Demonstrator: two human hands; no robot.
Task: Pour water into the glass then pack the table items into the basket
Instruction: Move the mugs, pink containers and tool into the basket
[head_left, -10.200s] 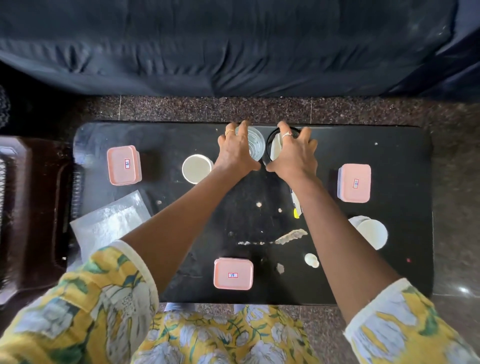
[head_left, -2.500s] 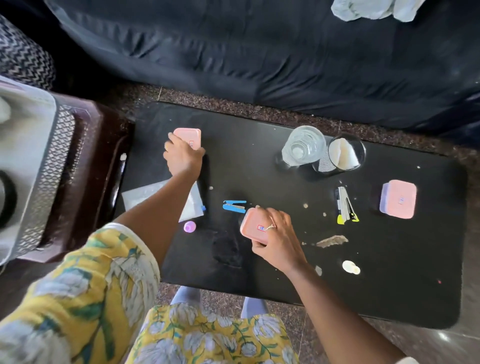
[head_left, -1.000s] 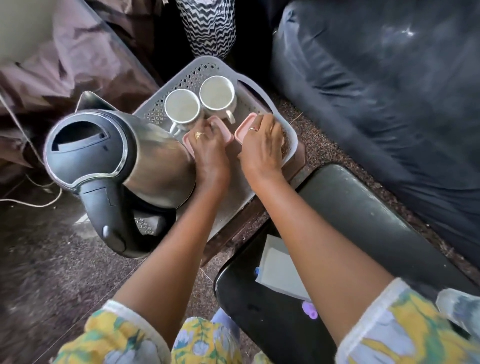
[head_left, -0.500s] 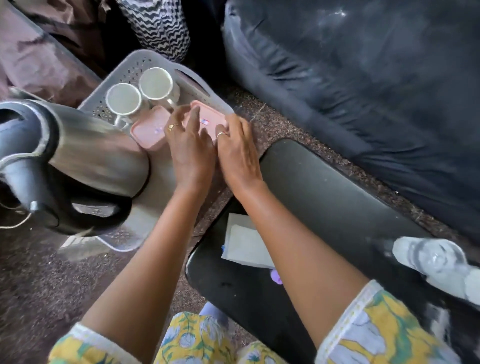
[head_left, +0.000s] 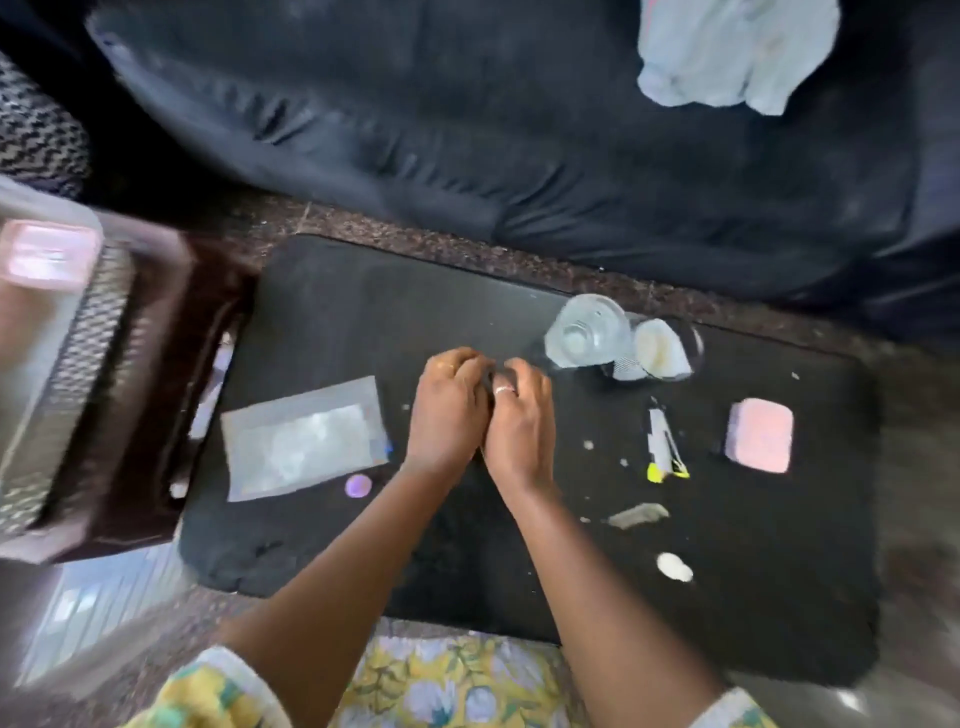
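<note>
Hands sit side by side over the middle of the black table (head_left: 332, 291). The left hand (head_left: 449, 405) and the right hand (head_left: 519, 415) touch each other, with the fingers curled down. The picture is blurry, so I cannot tell if they hold anything.

Just past the right hand stands a clear glass (head_left: 584, 332). A second clear glass (head_left: 657, 348) with something white inside touches it on the right. A small stapler (head_left: 665, 441) with yellow tips lies near the right hand. Farther right sits a pink box (head_left: 759, 435), well apart from the hands.

Left of the left hand lies a flat clear bag (head_left: 304, 439). A little purple round thing (head_left: 358, 486) sits just beside its near corner.

Off the left end of the table stands the gray basket (head_left: 78, 332) on a brown stool (head_left: 156, 415). Another pink box (head_left: 49, 253) lies inside the basket. A dark couch (head_left: 467, 130) is behind the table.
</note>
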